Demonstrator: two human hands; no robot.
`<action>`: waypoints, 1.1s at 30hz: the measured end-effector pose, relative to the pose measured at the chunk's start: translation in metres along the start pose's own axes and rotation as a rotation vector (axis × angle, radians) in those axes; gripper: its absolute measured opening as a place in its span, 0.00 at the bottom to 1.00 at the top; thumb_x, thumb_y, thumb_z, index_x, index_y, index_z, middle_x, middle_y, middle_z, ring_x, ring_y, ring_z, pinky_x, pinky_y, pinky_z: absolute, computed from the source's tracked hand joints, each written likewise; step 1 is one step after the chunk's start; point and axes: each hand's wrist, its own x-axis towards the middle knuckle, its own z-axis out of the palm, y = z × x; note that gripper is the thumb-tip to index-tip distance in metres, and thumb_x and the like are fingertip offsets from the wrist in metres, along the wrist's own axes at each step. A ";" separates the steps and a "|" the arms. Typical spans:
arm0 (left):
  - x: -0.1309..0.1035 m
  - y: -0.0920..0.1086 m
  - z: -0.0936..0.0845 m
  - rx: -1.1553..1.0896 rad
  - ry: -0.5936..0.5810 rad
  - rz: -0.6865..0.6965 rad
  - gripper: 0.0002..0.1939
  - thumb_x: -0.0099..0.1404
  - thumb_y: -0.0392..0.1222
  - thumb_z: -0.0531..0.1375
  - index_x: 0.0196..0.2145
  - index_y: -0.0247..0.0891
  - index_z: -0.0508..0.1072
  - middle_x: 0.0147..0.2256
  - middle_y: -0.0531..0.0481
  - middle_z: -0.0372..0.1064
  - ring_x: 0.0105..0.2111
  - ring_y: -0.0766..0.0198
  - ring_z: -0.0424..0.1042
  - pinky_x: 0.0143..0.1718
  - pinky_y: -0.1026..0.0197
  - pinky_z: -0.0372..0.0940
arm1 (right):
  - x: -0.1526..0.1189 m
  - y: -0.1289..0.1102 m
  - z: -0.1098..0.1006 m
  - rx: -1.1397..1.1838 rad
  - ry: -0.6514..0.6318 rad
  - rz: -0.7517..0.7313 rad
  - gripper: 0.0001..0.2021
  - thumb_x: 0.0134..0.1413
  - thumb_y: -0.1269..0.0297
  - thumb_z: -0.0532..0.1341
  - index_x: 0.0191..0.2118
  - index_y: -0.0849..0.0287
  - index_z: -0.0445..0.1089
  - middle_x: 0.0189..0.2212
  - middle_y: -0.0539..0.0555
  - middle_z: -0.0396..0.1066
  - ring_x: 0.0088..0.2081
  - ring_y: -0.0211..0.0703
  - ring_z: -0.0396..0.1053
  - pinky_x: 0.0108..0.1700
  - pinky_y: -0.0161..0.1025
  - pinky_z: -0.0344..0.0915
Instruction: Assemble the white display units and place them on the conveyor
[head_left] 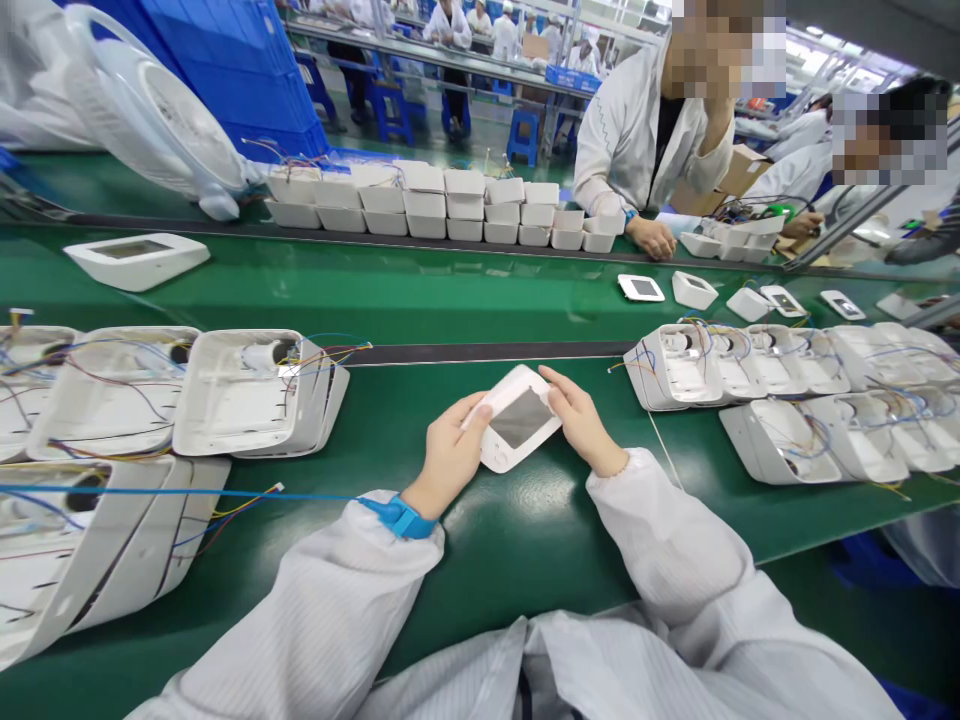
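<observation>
A white device housing (508,455) with a grey rectangular screen is held tilted above the green table, screen side up. My left hand (452,447) grips its left edge, thumb on the front face; a blue strap with a cord circles that wrist. On the upper right side of the housing, my right hand (585,420) holds the edge, fingers at the top corner and thumb near the screen. The underside of the housing is hidden.
Open white shells (240,440) with wires stand stacked at the left, and more shells (675,385) stand at the right. Beyond lie a belt with housings (142,270), a row of white boxes (426,228), a fan (161,110) and a person (626,120).
</observation>
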 end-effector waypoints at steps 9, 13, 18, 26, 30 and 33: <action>0.009 -0.010 0.001 -0.054 0.028 0.123 0.31 0.65 0.56 0.59 0.60 0.38 0.62 0.58 0.38 0.65 0.55 0.53 0.68 0.56 0.50 0.64 | -0.014 -0.015 0.003 -0.107 0.047 -0.199 0.21 0.50 0.51 0.68 0.47 0.58 0.72 0.43 0.57 0.76 0.43 0.48 0.74 0.47 0.47 0.71; 0.004 -0.009 0.001 0.057 -0.021 0.261 0.42 0.54 0.56 0.69 0.62 0.41 0.59 0.61 0.37 0.61 0.60 0.48 0.64 0.59 0.47 0.60 | -0.017 -0.029 -0.003 -0.311 -0.081 -0.416 0.19 0.55 0.55 0.66 0.52 0.54 0.71 0.47 0.57 0.75 0.47 0.49 0.73 0.51 0.47 0.69; -0.002 0.000 -0.001 0.142 -0.075 0.269 0.33 0.54 0.56 0.69 0.53 0.40 0.65 0.49 0.43 0.70 0.49 0.53 0.71 0.50 0.51 0.66 | -0.020 -0.031 -0.003 -0.371 -0.213 -0.437 0.21 0.60 0.55 0.61 0.58 0.52 0.67 0.52 0.57 0.73 0.51 0.50 0.72 0.52 0.48 0.68; 0.001 0.002 0.000 0.242 -0.018 0.283 0.25 0.56 0.57 0.67 0.43 0.39 0.67 0.40 0.49 0.69 0.39 0.59 0.70 0.41 0.58 0.66 | -0.022 -0.027 0.007 -0.383 -0.070 -0.458 0.17 0.61 0.58 0.59 0.54 0.54 0.71 0.45 0.57 0.76 0.44 0.48 0.74 0.46 0.46 0.70; 0.004 -0.003 0.001 0.238 0.003 0.237 0.27 0.56 0.55 0.67 0.47 0.39 0.66 0.45 0.46 0.69 0.44 0.56 0.71 0.46 0.55 0.66 | -0.016 -0.029 0.007 -0.360 -0.114 -0.406 0.17 0.61 0.56 0.60 0.54 0.53 0.70 0.46 0.56 0.76 0.45 0.47 0.73 0.47 0.45 0.69; 0.006 -0.007 0.002 0.203 -0.033 0.190 0.30 0.60 0.54 0.64 0.55 0.40 0.63 0.52 0.43 0.67 0.49 0.54 0.70 0.49 0.53 0.66 | -0.010 -0.027 0.003 -0.350 -0.113 -0.378 0.19 0.60 0.54 0.61 0.54 0.53 0.70 0.47 0.55 0.75 0.46 0.47 0.73 0.50 0.44 0.68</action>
